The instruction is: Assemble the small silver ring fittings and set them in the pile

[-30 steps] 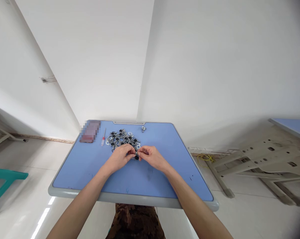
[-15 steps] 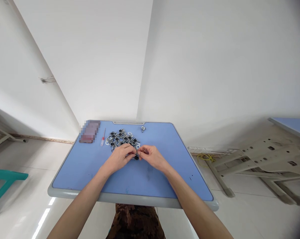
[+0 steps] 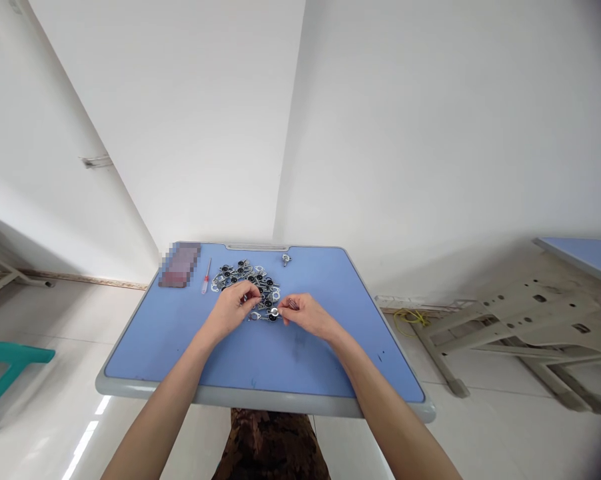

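A pile of small metal parts with black round pieces (image 3: 251,279) lies on the blue table (image 3: 300,360). My left hand (image 3: 236,307) is at the pile's near left side, thumb and forefinger closed at its edge; what they pinch is too small to make out. To the right of it, my right hand (image 3: 303,313) pinches a small silvery round part (image 3: 274,311) between thumb and forefinger. Several parts lie just under and beside that piece. Behind the pile, one separate metal part (image 3: 286,259) rests near the table's back edge.
A screwdriver with a clear and red handle (image 3: 206,280) lies left of the pile, beside a blurred flat reddish object (image 3: 180,265). White walls rise behind the table. A second table (image 3: 580,257) stands at right, and a green stool (image 3: 15,353) at left.
My left hand has moved left, away from my right hand. The silvery round part between my right fingertips now shows, and more of the near parts are uncovered.
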`<action>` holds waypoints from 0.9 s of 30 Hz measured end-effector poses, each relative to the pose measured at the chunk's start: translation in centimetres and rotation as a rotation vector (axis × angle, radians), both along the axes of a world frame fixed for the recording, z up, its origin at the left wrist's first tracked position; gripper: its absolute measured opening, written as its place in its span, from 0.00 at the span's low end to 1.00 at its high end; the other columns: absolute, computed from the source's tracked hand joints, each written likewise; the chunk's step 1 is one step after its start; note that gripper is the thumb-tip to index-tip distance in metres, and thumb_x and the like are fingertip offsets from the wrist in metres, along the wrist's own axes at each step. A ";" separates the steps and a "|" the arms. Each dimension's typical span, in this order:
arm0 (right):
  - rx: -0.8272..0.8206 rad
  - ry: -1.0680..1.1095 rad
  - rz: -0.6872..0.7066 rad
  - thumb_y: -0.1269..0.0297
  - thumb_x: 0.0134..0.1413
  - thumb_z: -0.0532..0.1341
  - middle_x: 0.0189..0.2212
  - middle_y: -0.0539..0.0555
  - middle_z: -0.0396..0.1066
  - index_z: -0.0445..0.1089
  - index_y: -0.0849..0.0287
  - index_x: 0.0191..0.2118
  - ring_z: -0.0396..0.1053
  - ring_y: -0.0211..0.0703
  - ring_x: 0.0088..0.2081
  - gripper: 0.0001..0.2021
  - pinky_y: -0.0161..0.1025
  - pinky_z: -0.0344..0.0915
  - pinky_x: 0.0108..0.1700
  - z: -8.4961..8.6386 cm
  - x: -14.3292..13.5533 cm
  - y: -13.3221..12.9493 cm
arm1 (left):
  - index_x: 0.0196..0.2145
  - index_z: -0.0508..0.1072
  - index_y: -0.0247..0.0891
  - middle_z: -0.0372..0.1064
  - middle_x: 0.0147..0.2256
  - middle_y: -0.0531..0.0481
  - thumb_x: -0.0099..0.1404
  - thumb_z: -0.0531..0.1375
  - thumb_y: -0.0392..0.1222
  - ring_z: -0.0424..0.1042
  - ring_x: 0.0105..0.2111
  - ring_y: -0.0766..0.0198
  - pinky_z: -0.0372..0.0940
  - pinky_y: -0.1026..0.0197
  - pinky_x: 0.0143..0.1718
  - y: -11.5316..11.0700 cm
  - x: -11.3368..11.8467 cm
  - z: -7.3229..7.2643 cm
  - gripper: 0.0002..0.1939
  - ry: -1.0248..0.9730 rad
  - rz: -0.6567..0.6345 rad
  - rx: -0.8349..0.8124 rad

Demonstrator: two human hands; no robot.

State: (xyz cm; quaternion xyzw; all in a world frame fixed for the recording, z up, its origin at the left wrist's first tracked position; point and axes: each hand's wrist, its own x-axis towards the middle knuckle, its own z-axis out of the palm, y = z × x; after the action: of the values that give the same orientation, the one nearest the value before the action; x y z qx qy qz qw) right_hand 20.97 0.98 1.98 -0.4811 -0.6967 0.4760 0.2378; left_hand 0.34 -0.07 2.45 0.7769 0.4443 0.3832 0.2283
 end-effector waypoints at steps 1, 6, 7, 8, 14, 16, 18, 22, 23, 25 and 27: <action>-0.013 -0.013 0.020 0.63 0.47 0.57 0.18 0.48 0.66 0.68 0.62 0.25 0.52 0.32 0.20 0.08 0.32 0.49 0.23 0.0 0.0 -0.1 | 0.30 0.68 0.37 0.66 0.28 0.54 0.61 0.55 0.34 0.64 0.29 0.68 0.59 0.66 0.30 0.0 0.0 0.0 0.03 0.001 0.002 -0.001; -0.015 -0.045 0.022 0.61 0.47 0.58 0.18 0.48 0.67 0.67 0.61 0.25 0.55 0.33 0.20 0.08 0.32 0.52 0.23 -0.1 -0.2 -0.3 | 0.30 0.69 0.37 0.66 0.27 0.53 0.61 0.55 0.34 0.64 0.28 0.68 0.59 0.65 0.30 -0.2 0.2 0.2 0.04 0.002 0.006 -0.003; -0.006 -0.049 0.016 0.61 0.47 0.58 0.18 0.48 0.66 0.67 0.61 0.25 0.55 0.33 0.20 0.08 0.32 0.52 0.23 -0.2 -0.3 -0.3 | 0.30 0.69 0.37 0.66 0.27 0.53 0.61 0.55 0.35 0.64 0.28 0.68 0.59 0.65 0.30 -0.2 0.2 0.3 0.04 0.002 -0.003 -0.008; 0.002 -0.053 0.009 0.60 0.46 0.58 0.18 0.48 0.66 0.67 0.61 0.25 0.56 0.34 0.20 0.09 0.32 0.52 0.23 -0.2 -0.3 -0.4 | 0.30 0.69 0.37 0.66 0.27 0.53 0.62 0.55 0.35 0.64 0.28 0.67 0.59 0.65 0.30 -0.2 0.3 0.2 0.04 0.001 -0.014 -0.015; 0.033 -0.017 -0.060 0.59 0.47 0.58 0.17 0.46 0.62 0.66 0.60 0.26 0.55 0.33 0.20 0.09 0.32 0.52 0.23 0.4 -0.4 -0.5 | 0.30 0.69 0.38 0.66 0.27 0.54 0.61 0.55 0.34 0.63 0.27 0.68 0.59 0.66 0.29 -0.3 0.6 -0.3 0.04 -0.005 -0.036 -0.048; 0.063 0.031 -0.065 0.59 0.48 0.58 0.18 0.46 0.61 0.67 0.60 0.27 0.55 0.33 0.21 0.09 0.33 0.52 0.24 0.8 -0.6 -0.7 | 0.30 0.70 0.38 0.66 0.27 0.54 0.61 0.55 0.34 0.64 0.26 0.69 0.59 0.66 0.28 -0.4 0.8 -0.5 0.04 -0.019 -0.055 -0.068; 0.093 0.073 -0.042 0.59 0.49 0.58 0.19 0.46 0.59 0.67 0.60 0.29 0.53 0.33 0.22 0.09 0.33 0.52 0.25 1.0 -0.8 -0.9 | 0.30 0.70 0.38 0.66 0.28 0.54 0.61 0.55 0.34 0.64 0.27 0.68 0.59 0.66 0.28 -0.5 1.0 -0.5 0.05 -0.026 -0.073 -0.078; 0.103 0.116 0.001 0.60 0.50 0.57 0.20 0.46 0.57 0.67 0.60 0.30 0.52 0.33 0.23 0.08 0.33 0.51 0.26 0.9 -1.1 -1.1 | 0.31 0.70 0.38 0.67 0.28 0.54 0.61 0.54 0.34 0.65 0.28 0.68 0.59 0.66 0.29 -0.8 1.1 -0.3 0.05 -0.023 -0.093 -0.073; 0.102 0.121 0.012 0.60 0.50 0.57 0.20 0.45 0.56 0.66 0.60 0.29 0.52 0.33 0.23 0.08 0.33 0.51 0.26 0.8 -1.1 -1.1 | 0.31 0.70 0.38 0.67 0.28 0.54 0.61 0.54 0.33 0.65 0.28 0.68 0.59 0.66 0.29 -0.8 1.1 -0.2 0.05 -0.024 -0.098 -0.075; 0.098 0.131 0.036 0.60 0.50 0.56 0.19 0.45 0.55 0.66 0.60 0.28 0.51 0.33 0.23 0.08 0.33 0.50 0.26 0.7 -1.2 -1.2 | 0.31 0.69 0.38 0.66 0.28 0.54 0.61 0.54 0.33 0.65 0.28 0.68 0.59 0.66 0.29 -0.8 1.2 -0.2 0.05 -0.029 -0.102 -0.074; 0.093 0.141 0.046 0.60 0.50 0.56 0.19 0.45 0.54 0.66 0.60 0.28 0.51 0.33 0.22 0.08 0.33 0.50 0.25 0.7 -1.3 -1.3 | 0.30 0.69 0.38 0.66 0.28 0.54 0.61 0.55 0.33 0.64 0.28 0.69 0.58 0.66 0.29 -0.8 1.2 -0.2 0.05 -0.033 -0.096 -0.066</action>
State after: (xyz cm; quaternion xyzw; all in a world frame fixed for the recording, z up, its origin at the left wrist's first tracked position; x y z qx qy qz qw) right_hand 19.72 -0.28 2.69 -0.4184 -0.7107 0.4811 0.2975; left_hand 1.54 -0.90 2.30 0.7830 0.4150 0.3697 0.2793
